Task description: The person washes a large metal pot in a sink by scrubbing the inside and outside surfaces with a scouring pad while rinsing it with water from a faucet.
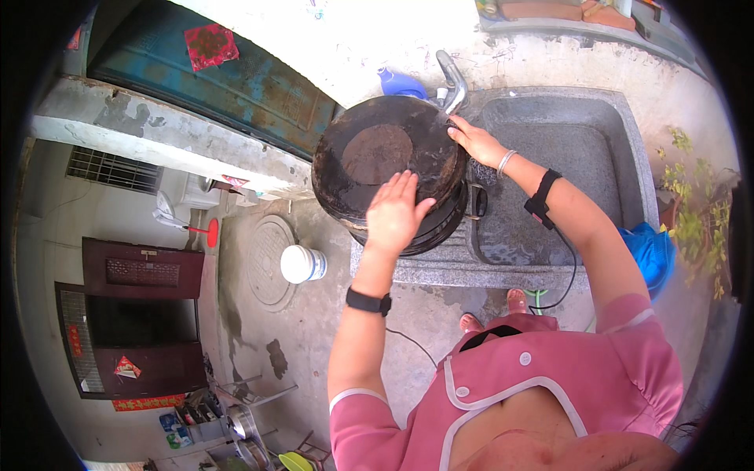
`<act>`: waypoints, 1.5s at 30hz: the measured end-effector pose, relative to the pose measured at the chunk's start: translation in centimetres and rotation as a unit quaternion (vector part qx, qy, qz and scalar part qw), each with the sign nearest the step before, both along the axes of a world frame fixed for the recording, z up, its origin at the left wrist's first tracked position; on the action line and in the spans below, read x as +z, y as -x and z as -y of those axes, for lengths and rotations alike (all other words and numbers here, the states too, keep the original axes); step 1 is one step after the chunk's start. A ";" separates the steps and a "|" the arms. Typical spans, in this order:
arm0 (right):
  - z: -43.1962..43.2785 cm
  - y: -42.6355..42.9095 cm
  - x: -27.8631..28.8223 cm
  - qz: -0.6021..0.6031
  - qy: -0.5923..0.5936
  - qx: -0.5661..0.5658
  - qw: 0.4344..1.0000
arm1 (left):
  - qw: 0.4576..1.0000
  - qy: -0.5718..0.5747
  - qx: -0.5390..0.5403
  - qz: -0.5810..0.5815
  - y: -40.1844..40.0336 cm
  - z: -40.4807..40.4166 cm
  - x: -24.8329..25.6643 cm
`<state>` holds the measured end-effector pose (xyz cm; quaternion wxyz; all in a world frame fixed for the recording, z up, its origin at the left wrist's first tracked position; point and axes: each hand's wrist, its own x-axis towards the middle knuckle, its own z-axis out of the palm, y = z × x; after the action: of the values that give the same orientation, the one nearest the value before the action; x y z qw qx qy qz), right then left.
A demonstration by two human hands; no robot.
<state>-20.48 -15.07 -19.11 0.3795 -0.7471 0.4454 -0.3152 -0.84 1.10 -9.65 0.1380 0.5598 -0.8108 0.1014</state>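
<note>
A soot-blackened metal pan (pixel 377 154) lies bottom up, with a round brownish patch at its centre. It rests over darker cookware on the ribbed left side of a granite sink (pixel 639 176). A loop handle (pixel 480 200) sticks out toward the basin. My left hand (pixel 396 212) lies flat on the pan's underside, thumb spread, with nothing visible in it. At the right edge of the pan, my right hand (pixel 480 141) holds the rim; some of its fingers are hidden. Grey speckled material (pixel 484 172) shows below that hand, too unclear to name.
Behind the pan stand a curved metal faucet (pixel 452 82) and a blue plastic bottle (pixel 403 84). A white bucket (pixel 301 264) is on the concrete floor near a manhole cover (pixel 271 262). Blue plastic (pixel 648 256) hangs at the sink's right corner. Cables run from both wristbands.
</note>
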 end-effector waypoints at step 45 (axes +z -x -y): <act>-1.7 -6.0 7.2 -0.296 0.296 0.047 0.907 | 0.991 -0.126 0.017 0.049 -0.9 -0.3 -0.3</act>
<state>-14.48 -13.34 -11.88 0.0062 -0.9042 0.3879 -0.1787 0.08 1.39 -9.91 0.0246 0.5808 -0.8132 0.0282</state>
